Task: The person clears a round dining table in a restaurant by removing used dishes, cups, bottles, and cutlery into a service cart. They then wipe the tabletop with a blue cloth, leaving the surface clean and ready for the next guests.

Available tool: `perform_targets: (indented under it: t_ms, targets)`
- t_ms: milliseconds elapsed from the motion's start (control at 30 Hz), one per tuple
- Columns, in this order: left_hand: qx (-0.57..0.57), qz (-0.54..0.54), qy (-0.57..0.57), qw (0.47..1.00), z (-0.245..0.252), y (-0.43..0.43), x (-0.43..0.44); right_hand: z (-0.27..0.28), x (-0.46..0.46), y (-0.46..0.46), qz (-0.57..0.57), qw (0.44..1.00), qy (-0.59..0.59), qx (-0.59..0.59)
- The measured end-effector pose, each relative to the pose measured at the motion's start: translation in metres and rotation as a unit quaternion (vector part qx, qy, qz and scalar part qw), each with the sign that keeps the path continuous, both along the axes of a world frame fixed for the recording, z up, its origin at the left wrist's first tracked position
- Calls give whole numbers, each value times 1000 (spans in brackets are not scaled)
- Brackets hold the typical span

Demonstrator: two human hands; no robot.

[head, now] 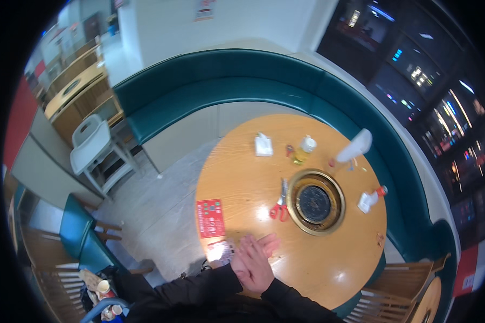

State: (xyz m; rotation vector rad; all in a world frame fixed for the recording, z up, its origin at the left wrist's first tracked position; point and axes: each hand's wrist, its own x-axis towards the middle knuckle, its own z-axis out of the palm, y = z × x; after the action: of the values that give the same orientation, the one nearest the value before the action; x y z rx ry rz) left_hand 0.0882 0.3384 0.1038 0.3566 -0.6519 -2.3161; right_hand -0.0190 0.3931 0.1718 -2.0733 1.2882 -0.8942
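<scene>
My left hand and my right hand are pressed together over the near edge of a round wooden table, with some fingers extended. Nothing is visible between them. Up and right of them lie red-handled scissors, beside a round brass-rimmed table grill. A red printed card lies at the table's left edge, and a second printed sheet is close to my left hand. Farther back are a tissue box and a bottle of yellow liquid.
Crumpled tissues and a red can are at the right. A blurred white object is at the back right. A curved green bench wraps the far side. Wooden chairs, a high chair and a bin with cups are around.
</scene>
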Motion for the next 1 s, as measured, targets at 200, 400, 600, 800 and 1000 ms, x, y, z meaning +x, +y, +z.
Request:
perform_targets:
  t_ms: [200, 400, 600, 800, 1000]
  targets:
    - [203, 62, 20, 977, 65, -42, 105, -51, 73, -73, -169, 924, -284, 193]
    - [-666, 161, -404, 605, 51, -53, 151, -71, 125, -72, -129, 871, -432, 196]
    - [-603, 11, -399, 691, -25, -54, 175, -2, 64, -19, -179, 550, -706, 408]
    - [-554, -94, -384, 732, -72, -21, 173, 32, 12, 118, -331, 573, -694, 283]
    - [-570, -167, -358, 720, -64, -8, 124, -39, 21, 246, -419, 481, -721, 269]
